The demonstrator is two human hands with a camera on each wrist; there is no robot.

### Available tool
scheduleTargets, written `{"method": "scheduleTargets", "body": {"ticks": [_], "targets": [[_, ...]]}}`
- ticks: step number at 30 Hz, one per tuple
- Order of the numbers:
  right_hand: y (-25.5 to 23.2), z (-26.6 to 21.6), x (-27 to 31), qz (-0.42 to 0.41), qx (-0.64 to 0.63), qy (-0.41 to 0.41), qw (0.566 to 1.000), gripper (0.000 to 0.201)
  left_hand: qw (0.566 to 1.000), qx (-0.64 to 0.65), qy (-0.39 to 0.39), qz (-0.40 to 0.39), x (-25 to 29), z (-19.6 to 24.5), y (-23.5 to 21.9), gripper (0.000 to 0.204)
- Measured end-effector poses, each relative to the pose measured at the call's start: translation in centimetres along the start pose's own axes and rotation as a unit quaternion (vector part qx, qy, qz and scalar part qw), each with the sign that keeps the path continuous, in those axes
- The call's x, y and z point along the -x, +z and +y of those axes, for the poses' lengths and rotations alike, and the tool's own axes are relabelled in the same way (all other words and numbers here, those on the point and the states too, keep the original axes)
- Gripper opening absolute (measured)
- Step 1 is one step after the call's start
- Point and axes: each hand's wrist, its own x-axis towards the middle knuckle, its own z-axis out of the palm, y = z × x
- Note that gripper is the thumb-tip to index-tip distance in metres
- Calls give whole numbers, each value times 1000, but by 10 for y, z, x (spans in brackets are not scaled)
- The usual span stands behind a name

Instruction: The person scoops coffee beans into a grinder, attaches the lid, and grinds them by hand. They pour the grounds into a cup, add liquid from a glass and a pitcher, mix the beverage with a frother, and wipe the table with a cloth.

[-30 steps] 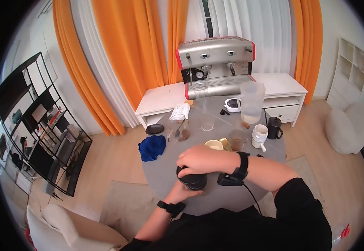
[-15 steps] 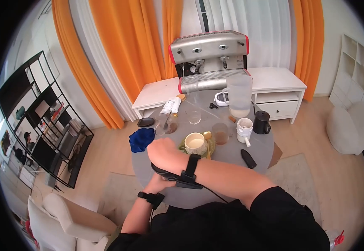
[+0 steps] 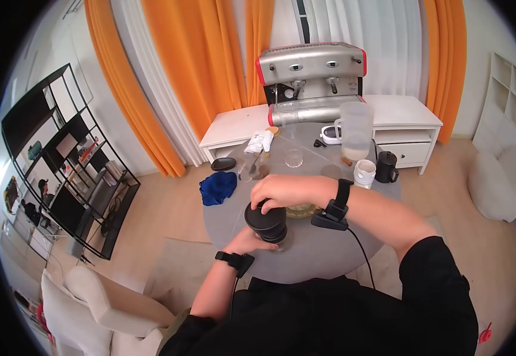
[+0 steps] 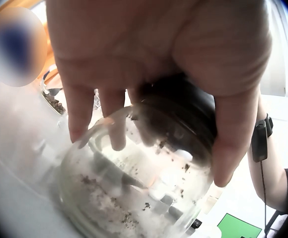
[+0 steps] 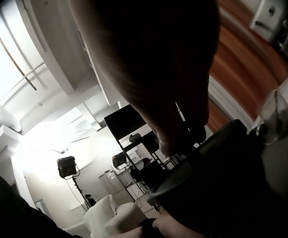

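A black hand coffee grinder (image 3: 266, 221) is held over the near part of the round table, its wide dark top tilted. Its clear glass jar (image 4: 134, 193) fills the left wrist view, with dark coffee specks on the inside. My left hand (image 3: 251, 242) grips the grinder low down, thumb and fingers spread around the jar's upper part. From above, my right hand (image 3: 277, 192) holds the grinder's top, fingers bent down at the dark rim (image 5: 203, 158). Whatever lies under that palm is hidden.
A green plate (image 3: 305, 212) shows partly beneath my right forearm. Left of the grinder lies a blue cloth (image 3: 218, 187). Farther back stand a drinking glass (image 3: 293, 158), a clear pitcher (image 3: 356, 127), a white cup (image 3: 364, 171) and a black pot (image 3: 386, 167). An espresso machine (image 3: 314, 77) stands behind.
The head view shifts left, then back right. My right hand swings left over the grinder and returns right. The grinder is now farther from my body, and my forearm hides the cream cup.
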Motion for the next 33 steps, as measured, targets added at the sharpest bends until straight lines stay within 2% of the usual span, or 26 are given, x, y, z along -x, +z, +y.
{"method": "scheduleTargets", "body": {"ticks": [2,4,7,8,12,14,18,20,21,23,24,25,27,28,32,33], "targets": [[1,3,-5,-13,35,10,999,24,999,11,-22,-22,-1,-4,-4,77],[-5,1,-6,-17,95,-45,994,25,998,26,-33,-48,-3,-3,-7,80],[-8,-3,-5,-35,120,-33,992,25,998,13,0,-56,-1,3,-7,82],[-5,-3,-3,-29,121,-20,992,25,997,37,-18,-66,-1,4,-7,83],[4,-8,-5,-14,177,-18,984,25,997,30,-3,-75,-1,-7,-8,81],[9,-16,-8,-14,193,46,980,25,997,49,2,-62,0,-12,-7,79],[26,-19,-4,33,191,57,979,26,996,76,-13,-43,2,-7,-1,77],[38,-42,-8,65,273,173,944,23,999,35,26,-3,5,-7,5,74],[41,-51,-11,65,272,174,944,23,999,35,26,-4,5,-10,8,74],[50,-66,-18,114,315,259,906,23,989,-65,108,82,8,-16,16,58],[63,-72,-24,157,380,281,867,24,986,-99,99,95,12,-13,20,52],[71,-74,-31,157,381,282,867,24,986,-98,100,95,14,-9,25,52],[83,-77,-42,189,417,380,804,22,958,-177,116,191,17,-6,34,46],[84,-78,-43,188,416,382,804,22,953,-190,123,200,16,-9,36,41],[75,-78,-42,201,401,415,791,23,948,-211,115,208,18,-9,35,46],[61,-78,-32,185,298,380,856,26,963,-178,105,173,20,-10,30,50]]}}
